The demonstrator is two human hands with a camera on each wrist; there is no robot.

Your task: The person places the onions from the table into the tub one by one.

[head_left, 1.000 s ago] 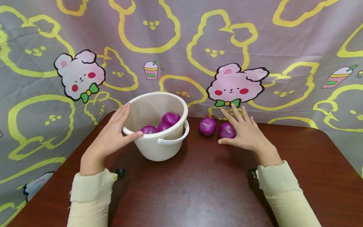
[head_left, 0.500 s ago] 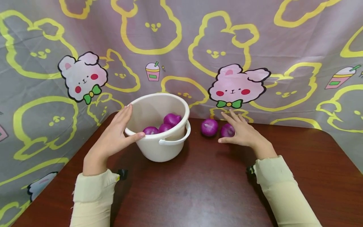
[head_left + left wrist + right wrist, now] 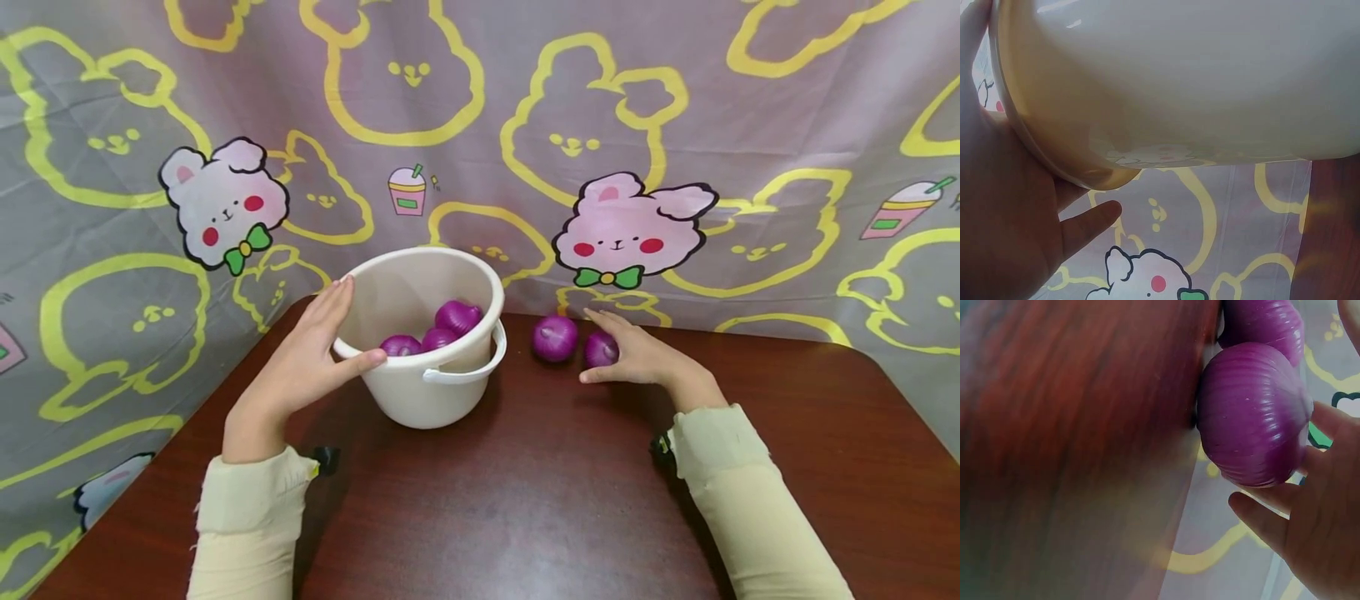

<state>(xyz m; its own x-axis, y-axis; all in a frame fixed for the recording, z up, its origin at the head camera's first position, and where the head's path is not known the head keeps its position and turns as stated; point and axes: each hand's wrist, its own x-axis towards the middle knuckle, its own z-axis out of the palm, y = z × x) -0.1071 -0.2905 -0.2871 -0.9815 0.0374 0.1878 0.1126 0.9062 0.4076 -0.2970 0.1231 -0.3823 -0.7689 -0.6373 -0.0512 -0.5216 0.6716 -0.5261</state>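
A white bucket (image 3: 423, 396) holds several purple onions (image 3: 457, 317). My left hand (image 3: 296, 358) rests against the left side of its rim, fingers spread and fairly straight, thumb along the front rim. In the left wrist view the hand (image 3: 1004, 212) lies beside the pale bucket wall (image 3: 1179, 87), one finger standing apart from it. My right hand (image 3: 645, 354) is at the right one of two loose onions (image 3: 600, 350), fingers behind and thumb in front. The right wrist view shows this onion (image 3: 1254, 415) near the fingers, the thumb away from it; contact is unclear.
The other loose onion (image 3: 554, 338) sits just left of the one by my right hand. A white handle (image 3: 472, 372) hangs at the bucket's front right. Behind the brown table (image 3: 495, 508) hangs a cartoon-printed cloth (image 3: 465, 167).
My right hand has lowered and moved in closer around the right loose onion, its fingers drawing together. The left hand stays on the bucket's rim. The whole view has shifted slightly.
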